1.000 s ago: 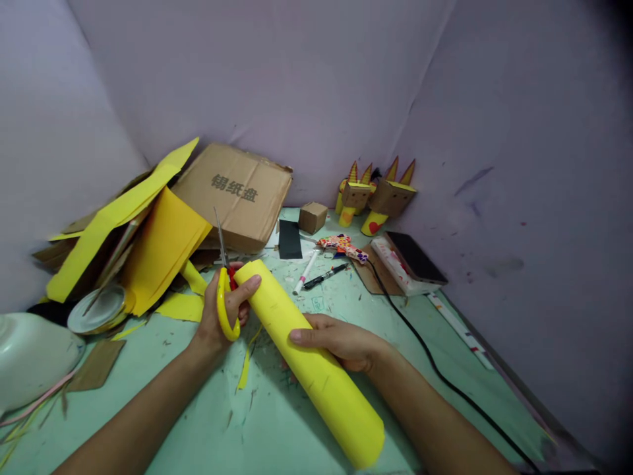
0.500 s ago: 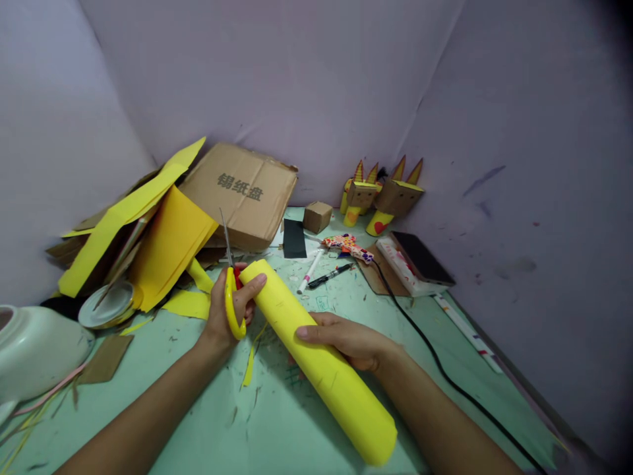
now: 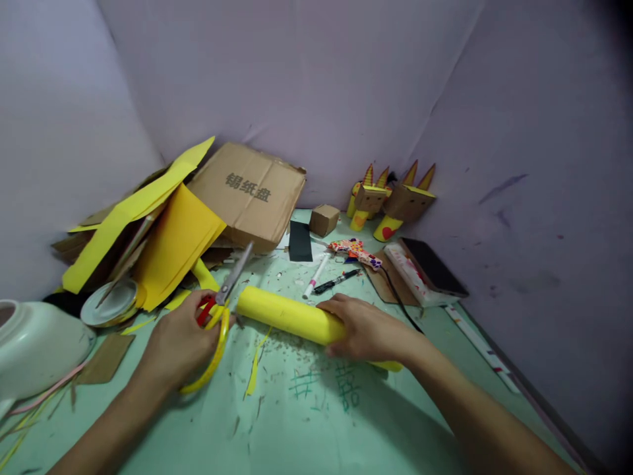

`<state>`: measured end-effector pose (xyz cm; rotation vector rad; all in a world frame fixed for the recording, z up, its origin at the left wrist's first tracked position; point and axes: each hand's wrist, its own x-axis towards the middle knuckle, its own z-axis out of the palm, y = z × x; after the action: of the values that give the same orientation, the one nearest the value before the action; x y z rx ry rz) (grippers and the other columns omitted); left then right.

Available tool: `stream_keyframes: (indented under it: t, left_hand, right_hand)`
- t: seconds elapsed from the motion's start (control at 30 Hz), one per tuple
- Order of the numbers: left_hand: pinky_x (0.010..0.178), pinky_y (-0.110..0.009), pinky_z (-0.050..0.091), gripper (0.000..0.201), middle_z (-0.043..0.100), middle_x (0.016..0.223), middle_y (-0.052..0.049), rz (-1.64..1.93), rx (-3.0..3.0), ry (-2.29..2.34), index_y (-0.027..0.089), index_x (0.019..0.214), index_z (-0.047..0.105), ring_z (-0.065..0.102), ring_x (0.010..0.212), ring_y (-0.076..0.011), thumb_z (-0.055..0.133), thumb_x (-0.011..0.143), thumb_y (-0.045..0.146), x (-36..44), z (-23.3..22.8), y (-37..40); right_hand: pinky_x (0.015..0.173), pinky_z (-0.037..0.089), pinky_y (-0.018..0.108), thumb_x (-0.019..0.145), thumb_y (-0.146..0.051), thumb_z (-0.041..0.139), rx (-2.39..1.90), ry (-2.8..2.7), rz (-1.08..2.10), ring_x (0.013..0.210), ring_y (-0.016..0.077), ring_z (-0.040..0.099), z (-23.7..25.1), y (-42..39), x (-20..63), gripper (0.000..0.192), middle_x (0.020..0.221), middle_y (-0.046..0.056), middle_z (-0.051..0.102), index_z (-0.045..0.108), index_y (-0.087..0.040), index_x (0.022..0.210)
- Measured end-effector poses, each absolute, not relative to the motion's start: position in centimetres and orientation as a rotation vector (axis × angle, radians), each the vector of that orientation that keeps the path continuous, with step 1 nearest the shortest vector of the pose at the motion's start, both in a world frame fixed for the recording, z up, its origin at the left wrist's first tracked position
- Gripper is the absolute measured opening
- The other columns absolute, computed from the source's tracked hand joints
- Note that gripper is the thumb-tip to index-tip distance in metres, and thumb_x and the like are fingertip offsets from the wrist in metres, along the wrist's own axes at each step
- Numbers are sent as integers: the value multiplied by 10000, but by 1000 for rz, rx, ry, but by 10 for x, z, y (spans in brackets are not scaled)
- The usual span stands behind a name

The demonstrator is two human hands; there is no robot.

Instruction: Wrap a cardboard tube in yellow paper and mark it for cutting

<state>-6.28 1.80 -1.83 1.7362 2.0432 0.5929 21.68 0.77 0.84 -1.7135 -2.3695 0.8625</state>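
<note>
My left hand (image 3: 185, 340) is closed on a pair of scissors (image 3: 230, 284) with red and yellow handles, blades pointing up and away. Just right of the scissors lies a yellow paper tube (image 3: 287, 315), tilted slightly down to the right. My right hand (image 3: 363, 326) wraps over the tube's right half from above, hiding part of it. The tube's left end comes close to my left fingers; I cannot tell whether they touch. A thin yellow paper strip (image 3: 254, 369) lies on the table below the tube.
Behind stand a cardboard box (image 3: 252, 191), a small cardboard block (image 3: 324, 220) and cardboard animal figures (image 3: 403, 201). Leaning yellow sheets (image 3: 178, 244) and a white pot (image 3: 47, 343) are left. A patterned glue gun (image 3: 356, 249), pens (image 3: 336, 282) and a phone (image 3: 435, 267) lie right.
The tube has swung from steeply slanted to nearly level and moved away from me. My left hand has come off its end, turning the scissors. My right hand now grips from above.
</note>
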Motion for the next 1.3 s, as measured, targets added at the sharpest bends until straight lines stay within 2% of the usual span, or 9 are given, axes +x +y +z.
stream_keyframes:
  t: [0.13,0.33,0.53,0.7,0.8,0.9,1.07,1.2,1.3]
  left_hand:
    - [738,-394,449,504,650,1077,-131,230,1859,2193,211,1240,454,608,984,-347,486,774,399,-76,-24,23]
    - [685,-430,433,351,648,1017,-149,113,2071,2264,201,1105,544,590,947,-380,399,835,374,-75,-30,13]
    - [844,-402,417,319,645,1006,-128,874,2413,1868,175,1025,589,560,983,-302,424,854,388,-59,-19,16]
    - [833,-455,400,438,642,1069,-139,778,1927,1689,177,1125,578,573,973,-340,521,779,440,-28,-17,43]
    - [778,-446,401,395,661,933,-118,842,1683,1670,191,1064,596,594,869,-331,560,737,409,-19,-28,52]
    - [701,-360,429,284,652,796,-61,934,1546,1592,196,935,598,598,760,-253,559,716,372,-21,-38,52]
    - [465,-232,376,275,559,581,20,984,1268,1431,176,810,585,493,502,-130,596,637,390,-25,-36,42]
    - [388,-205,319,393,453,500,80,943,1123,1360,157,929,594,416,379,-85,632,600,368,-26,-31,37]
    - [388,-199,323,521,475,496,84,921,1021,1304,149,1062,562,441,374,-87,663,590,344,-28,-34,35]
  right_hand:
    - [739,454,274,787,-346,570,-1832,-2281,712,878,198,629,13,32,230,364,1046,70,690,662,-181,1098]
    - [668,442,305,859,-316,507,-2150,-2111,441,770,209,635,5,85,234,252,776,73,693,699,-168,790]
    - [774,513,380,893,-393,522,-2384,-1988,484,876,169,619,-8,120,204,302,1044,63,628,587,-153,1065]
    - [796,515,387,880,-331,560,-2460,-1896,486,943,189,607,-21,128,199,288,1120,76,600,571,-162,1113]
    - [714,517,328,881,-340,551,-2372,-1902,473,814,156,624,-20,128,203,239,975,58,645,615,-143,1001]
    - [629,451,279,897,-330,471,-2188,-1942,357,715,175,622,-2,118,203,296,762,73,670,666,-119,825]
    - [692,415,294,920,-318,383,-1649,-2077,125,777,192,597,32,70,194,306,881,75,668,623,-197,1065]
    - [688,440,304,902,-246,410,-1361,-2133,147,773,190,599,15,31,187,241,889,78,645,630,-217,998]
    - [624,448,282,889,-222,444,-1336,-2084,199,719,169,591,-10,19,183,219,887,78,624,615,-204,1025]
